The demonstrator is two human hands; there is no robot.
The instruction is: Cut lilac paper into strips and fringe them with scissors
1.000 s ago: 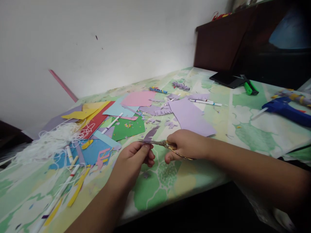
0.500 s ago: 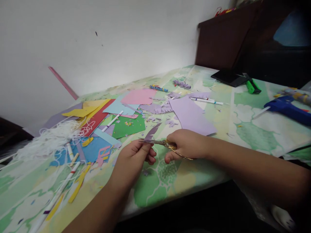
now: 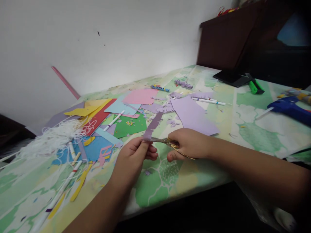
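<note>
My left hand (image 3: 133, 153) pinches the lower end of a purple paper strip (image 3: 154, 124), which stands up from the fingers and has small cuts along its edge. In my right hand (image 3: 186, 144) are scissors (image 3: 162, 140) with gold-coloured handles. Their blades point left and meet the strip just above my left thumb. Beyond my right hand lies a large light purple sheet (image 3: 194, 115). Fringed purple scraps (image 3: 166, 108) lie beside that sheet, behind the strip.
Coloured sheets (image 3: 131, 124), a tangle of white string (image 3: 53, 137) and markers (image 3: 114, 120) cover the left side. A blue glue gun (image 3: 289, 108), a green cutter (image 3: 256, 86) and a black tablet (image 3: 230, 78) lie at the right.
The purple strip has turned and shows more of its broad face. The scissor blades no longer reach as far left across my left fingertips. The whole view has shifted slightly.
</note>
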